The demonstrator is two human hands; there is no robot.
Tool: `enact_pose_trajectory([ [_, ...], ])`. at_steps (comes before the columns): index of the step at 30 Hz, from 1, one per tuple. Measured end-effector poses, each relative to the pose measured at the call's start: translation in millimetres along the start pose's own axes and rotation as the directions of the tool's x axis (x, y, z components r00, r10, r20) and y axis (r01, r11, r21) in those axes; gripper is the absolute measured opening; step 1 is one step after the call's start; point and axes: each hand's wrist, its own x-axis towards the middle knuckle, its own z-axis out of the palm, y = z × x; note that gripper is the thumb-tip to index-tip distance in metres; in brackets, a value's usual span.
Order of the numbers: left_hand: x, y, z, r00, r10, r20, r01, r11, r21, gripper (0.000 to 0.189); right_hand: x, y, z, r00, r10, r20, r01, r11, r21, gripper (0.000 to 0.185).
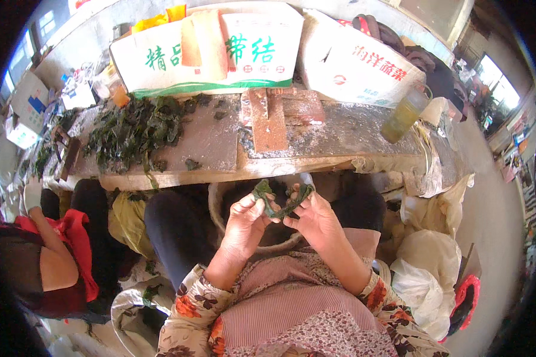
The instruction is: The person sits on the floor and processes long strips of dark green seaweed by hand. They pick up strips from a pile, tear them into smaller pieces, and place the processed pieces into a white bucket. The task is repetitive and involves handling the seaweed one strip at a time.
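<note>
Between my two hands a strip of dark green kelp hangs in a shallow curve. My left hand pinches its left end between thumb and fingers. At the other end, my right hand grips the strip, with the fingertips curled toward me. Both hands are above a round tub held between my knees; its inside is dark and its contents cannot be made out. On the worktable ahead, a heap of kelp pieces lies to the left.
Two printed cartons line the table's back. A wooden board piece lies mid-table, and a bottle of yellowish liquid leans at right. Another person's arm is at far left. Sacks stand at right; an open sack lies lower left.
</note>
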Motion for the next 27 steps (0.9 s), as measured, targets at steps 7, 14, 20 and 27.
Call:
enact_pose_trajectory([
  [7,-5.2,14.2,-13.2,0.927,0.37,0.066,-0.363,0.834,0.415,0.01,15.5,12.5,6.1,0.991,0.103,-0.08,-0.129,0.68,-0.722,0.015],
  [14,-2.2,-3.6,-22.0,0.981,0.162,0.11,-0.195,0.865,0.462,0.006,3.0,2.3,26.8,0.947,0.06,0.317,0.322,-0.225,-0.92,0.023],
  [20,0.7,-3.5,-13.8,0.977,-0.196,0.085,0.171,0.955,0.242,0.013,-18.5,2.3,37.4,0.799,-0.275,0.536,0.388,-0.446,-0.807,0.031],
  [27,16.3,10.6,-14.1,0.947,-0.274,0.169,0.133,0.81,0.571,0.034,-24.8,-8.2,10.4,0.833,-0.269,0.483,0.331,-0.458,-0.825,0.026],
])
